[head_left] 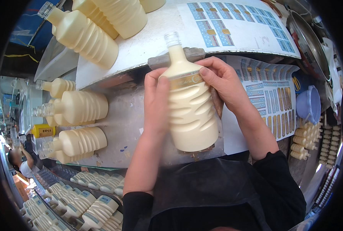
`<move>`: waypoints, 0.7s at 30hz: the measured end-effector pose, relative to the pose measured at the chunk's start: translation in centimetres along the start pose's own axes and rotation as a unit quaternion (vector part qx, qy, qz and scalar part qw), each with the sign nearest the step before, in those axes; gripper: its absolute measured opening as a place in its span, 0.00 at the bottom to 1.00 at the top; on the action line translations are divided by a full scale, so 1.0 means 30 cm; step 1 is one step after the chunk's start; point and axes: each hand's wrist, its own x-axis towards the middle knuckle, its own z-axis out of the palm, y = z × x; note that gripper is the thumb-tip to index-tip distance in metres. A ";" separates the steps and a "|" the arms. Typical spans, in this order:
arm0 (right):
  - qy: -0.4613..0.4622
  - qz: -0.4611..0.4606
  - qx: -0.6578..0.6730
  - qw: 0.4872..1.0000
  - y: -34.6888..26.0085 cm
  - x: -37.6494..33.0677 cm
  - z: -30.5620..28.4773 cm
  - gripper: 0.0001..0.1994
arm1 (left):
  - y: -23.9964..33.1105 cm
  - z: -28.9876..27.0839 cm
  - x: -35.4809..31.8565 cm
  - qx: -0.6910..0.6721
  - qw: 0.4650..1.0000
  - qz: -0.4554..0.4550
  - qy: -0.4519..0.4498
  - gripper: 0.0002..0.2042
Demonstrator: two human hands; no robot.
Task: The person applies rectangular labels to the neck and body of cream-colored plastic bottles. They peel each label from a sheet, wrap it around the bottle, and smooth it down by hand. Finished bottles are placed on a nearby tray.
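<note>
Have a cream, rippled, glass-looking bottle (193, 119) lying neck-away across a grey-brown, wood-like rest (158, 62), just ahead of a black, smooth apron (206, 184). Pressing thumb of right hand (227, 82) on right end of shiny gold band (185, 82), with fingers curled at bottle's side. Curling left hand (156, 90) by opposite shoulder; motion-blurred, can't tell if pinching. Likely stiff, fairly heavy, breakable, slick at shoulder. Best held by rippled body, clear of band.

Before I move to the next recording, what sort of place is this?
Probably a bottle-labelling workshop: a cream bottle with a gold band, sheets of blue and gold labels, and rows of similar bottles at lower left.
</note>
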 end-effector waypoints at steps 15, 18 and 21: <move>-0.003 -0.006 0.022 1.000 0.009 -0.002 -0.004 0.14 | -0.007 -0.010 0.015 0.006 1.000 -0.017 0.024 0.16; -0.003 -0.003 0.005 1.000 0.000 -0.001 -0.002 0.14 | -0.038 -0.036 0.010 -0.060 0.998 -0.003 0.026 0.17; 0.002 0.001 0.000 1.000 0.000 -0.004 -0.001 0.14 | 0.005 0.006 -0.012 0.027 0.999 -0.007 0.017 0.16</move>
